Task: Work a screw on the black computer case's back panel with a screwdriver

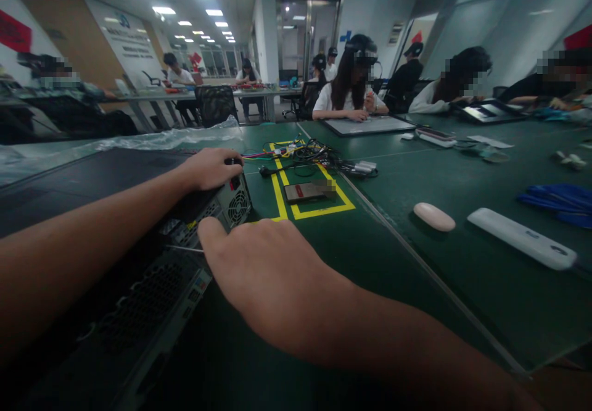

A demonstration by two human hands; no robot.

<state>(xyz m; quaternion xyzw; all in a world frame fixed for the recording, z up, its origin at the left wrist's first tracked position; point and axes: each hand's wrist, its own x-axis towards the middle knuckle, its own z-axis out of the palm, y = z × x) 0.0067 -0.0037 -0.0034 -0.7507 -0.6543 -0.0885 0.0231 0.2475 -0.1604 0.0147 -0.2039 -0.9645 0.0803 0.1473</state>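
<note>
A black computer case [139,287] lies on its side on the green table [379,263], its rear panel with the power-supply fan [237,206] turned towards me. My left hand [210,168] rests on the case's far upper corner above the fan, fingers curled over the edge. My right hand [259,269] is closed beside the rear panel, thumb against the case. A thin metal shaft [182,249] sticks out of it along the panel; its fingers are hidden under the hand.
A yellow taped box [319,210] holds a small dark flat part [309,190] and a tangle of cables [314,152]. To the right lie a white oval object [433,216], a white bar [522,238] and blue gloves [559,201]. Several people sit across the table.
</note>
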